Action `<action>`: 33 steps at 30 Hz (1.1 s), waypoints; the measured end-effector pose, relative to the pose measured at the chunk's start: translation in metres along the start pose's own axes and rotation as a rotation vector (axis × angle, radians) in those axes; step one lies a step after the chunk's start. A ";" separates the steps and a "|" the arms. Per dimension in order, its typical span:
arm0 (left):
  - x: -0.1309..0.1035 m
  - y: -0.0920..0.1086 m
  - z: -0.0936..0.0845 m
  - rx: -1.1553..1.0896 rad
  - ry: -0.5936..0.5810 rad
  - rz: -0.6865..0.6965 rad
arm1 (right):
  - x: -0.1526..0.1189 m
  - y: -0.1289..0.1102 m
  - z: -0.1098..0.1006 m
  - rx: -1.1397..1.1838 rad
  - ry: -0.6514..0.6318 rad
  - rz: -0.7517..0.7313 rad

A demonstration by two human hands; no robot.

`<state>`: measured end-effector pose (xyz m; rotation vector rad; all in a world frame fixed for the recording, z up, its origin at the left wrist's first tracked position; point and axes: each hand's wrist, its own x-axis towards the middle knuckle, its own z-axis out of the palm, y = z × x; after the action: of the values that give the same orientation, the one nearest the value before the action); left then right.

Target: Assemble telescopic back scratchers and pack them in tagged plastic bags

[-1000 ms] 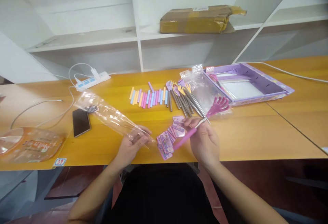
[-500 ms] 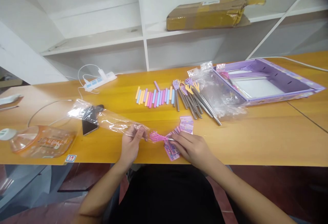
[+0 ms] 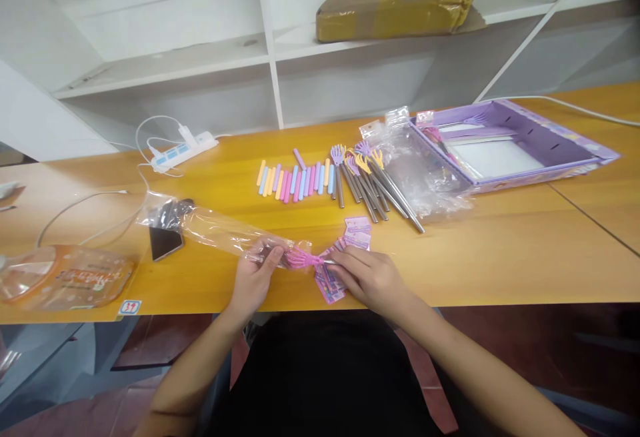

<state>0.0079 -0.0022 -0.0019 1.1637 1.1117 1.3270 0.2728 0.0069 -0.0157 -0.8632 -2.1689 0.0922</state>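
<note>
My left hand (image 3: 256,279) is closed on the open end of a long clear plastic bag (image 3: 220,230), which stretches away to the left. In my right hand (image 3: 373,278) is a back scratcher (image 3: 304,258) with a pink hand-shaped head and a metal rod, gripped by the rod. The pink head lies at the bag's mouth, its fingers close to my left fingertips. Under my right hand a fan of printed pink-purple cards (image 3: 357,229) lies on the table. Further back are more back scratchers (image 3: 373,184) with purple and yellow heads, beside a row of pastel sticks (image 3: 295,182).
Empty clear bags (image 3: 430,184) lie against a purple tray box (image 3: 545,180) holding packed pieces. At left are a phone (image 3: 166,242), a power strip (image 3: 185,152) and an orange-tinted bottle (image 3: 75,277). A taped carton (image 3: 395,14) sits on the shelf behind.
My right hand has brought the pink head left, from just outside the bag's mouth to its opening. My left hand keeps its hold on the bag. The whole view has shifted slightly.
</note>
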 end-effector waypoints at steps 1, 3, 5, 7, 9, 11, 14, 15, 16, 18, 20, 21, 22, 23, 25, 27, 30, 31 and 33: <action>0.000 0.001 0.000 -0.024 -0.015 -0.006 | 0.000 0.000 0.000 0.002 0.002 0.004; 0.000 0.003 0.001 -0.080 -0.047 -0.024 | -0.001 0.001 0.001 0.000 -0.002 0.019; 0.000 0.006 0.002 -0.115 -0.055 -0.043 | -0.002 0.001 0.001 -0.010 -0.006 0.034; 0.000 0.007 0.003 -0.126 -0.047 -0.063 | -0.002 0.002 0.001 -0.028 -0.005 0.031; 0.000 0.005 0.003 -0.119 -0.046 -0.093 | -0.001 0.002 0.000 -0.046 0.000 0.014; 0.000 0.001 0.001 -0.103 -0.046 -0.120 | 0.000 0.001 0.000 -0.051 0.010 -0.005; 0.000 -0.003 -0.001 -0.073 -0.064 -0.143 | 0.003 0.000 -0.001 -0.053 0.030 -0.027; 0.000 -0.003 -0.002 -0.058 -0.075 -0.143 | 0.004 -0.001 -0.001 -0.055 0.038 -0.036; 0.000 -0.002 -0.001 -0.039 -0.093 -0.142 | 0.004 -0.001 -0.001 -0.057 0.044 -0.045; -0.001 0.003 0.000 0.014 -0.154 -0.143 | 0.005 -0.001 0.000 -0.057 0.047 -0.063; -0.002 0.009 0.003 0.078 -0.226 -0.150 | 0.005 -0.001 0.000 -0.051 0.032 -0.076; -0.003 0.011 0.004 0.103 -0.255 -0.155 | 0.005 -0.001 0.001 -0.044 0.024 -0.080; -0.003 0.012 0.006 0.116 -0.266 -0.155 | 0.005 -0.001 0.001 -0.037 0.019 -0.081; -0.004 0.013 0.007 0.114 -0.254 -0.151 | 0.005 -0.001 0.001 -0.031 0.017 -0.078; -0.004 0.011 0.007 0.051 -0.183 -0.124 | 0.004 -0.001 0.002 -0.027 0.022 -0.056; -0.003 0.008 0.006 -0.063 -0.078 -0.078 | 0.003 -0.001 0.002 -0.032 0.033 -0.023; 0.001 0.005 0.004 -0.208 0.053 -0.022 | 0.003 -0.001 0.001 -0.028 0.023 0.009; 0.002 0.005 0.004 -0.231 0.076 -0.022 | 0.003 -0.001 0.001 -0.023 0.017 0.011; 0.003 0.006 0.005 -0.249 0.081 -0.055 | 0.003 -0.001 0.001 -0.009 0.008 0.006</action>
<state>0.0118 0.0009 0.0044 0.8980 0.9958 1.4350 0.2704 0.0083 -0.0141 -0.8733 -2.1612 0.0820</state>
